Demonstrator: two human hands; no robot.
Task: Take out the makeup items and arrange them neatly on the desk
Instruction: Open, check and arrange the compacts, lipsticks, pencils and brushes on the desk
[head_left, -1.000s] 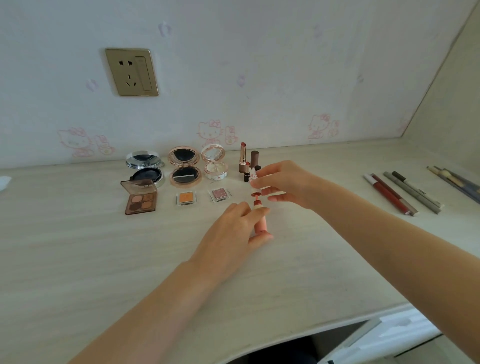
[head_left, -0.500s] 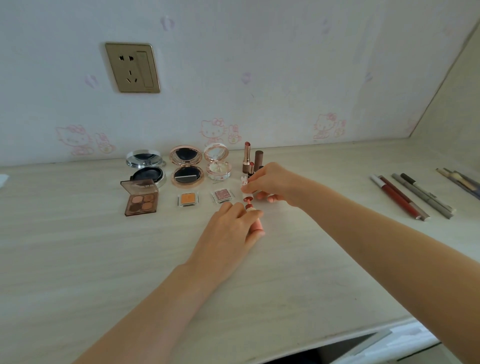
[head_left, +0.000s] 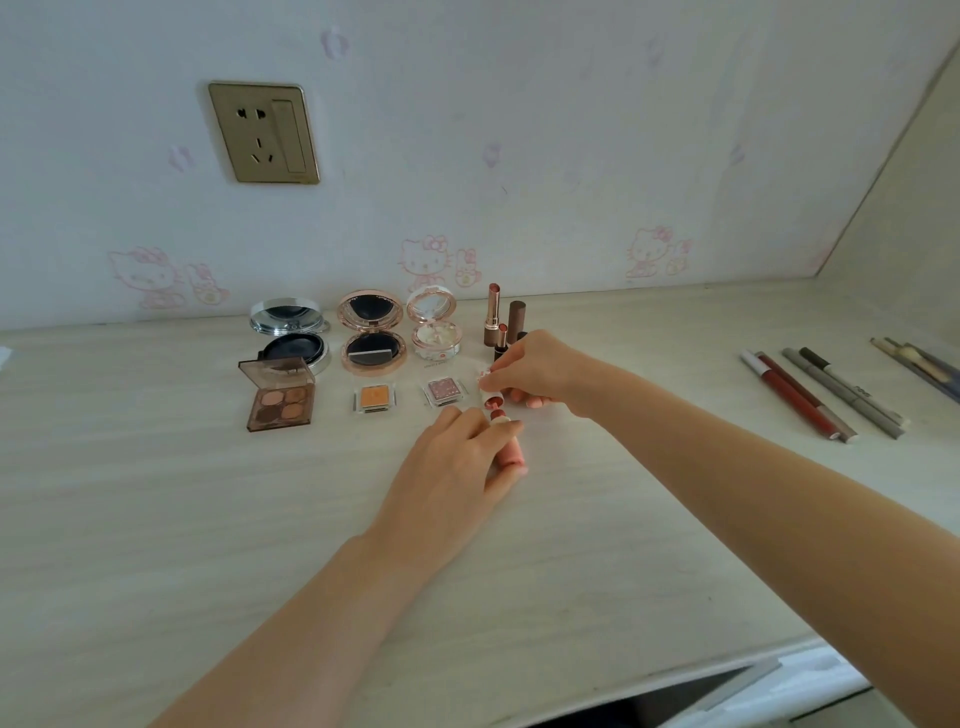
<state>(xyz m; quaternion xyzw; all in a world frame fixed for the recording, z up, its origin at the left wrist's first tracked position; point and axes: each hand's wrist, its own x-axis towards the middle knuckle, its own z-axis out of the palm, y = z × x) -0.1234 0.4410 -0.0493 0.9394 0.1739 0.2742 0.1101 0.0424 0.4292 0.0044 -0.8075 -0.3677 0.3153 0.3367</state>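
My left hand (head_left: 457, 462) grips a pink lipstick tube (head_left: 511, 453) standing on the desk (head_left: 156, 519), its red tip showing above my fingers. Just behind it, my right hand (head_left: 540, 371) pinches a small white patterned cap (head_left: 484, 379) near the tip. Open compacts (head_left: 370, 332) line the back, with an eyeshadow palette (head_left: 278, 395) and two single shadow pans (head_left: 375, 397) in front. Two open lipsticks (head_left: 493, 314) stand upright behind my right hand.
Several pencils and lip liners (head_left: 810, 397) lie at the right, with brushes (head_left: 919, 366) near the right edge. A wall socket (head_left: 262, 132) sits above the compacts. The desk's front edge (head_left: 675, 675) runs along the lower right, a drawer below it.
Both hands have slid back and left toward the row of makeup, taking the lipstick and cap with them. My right hand has lowered the cap close to the lipstick tip.
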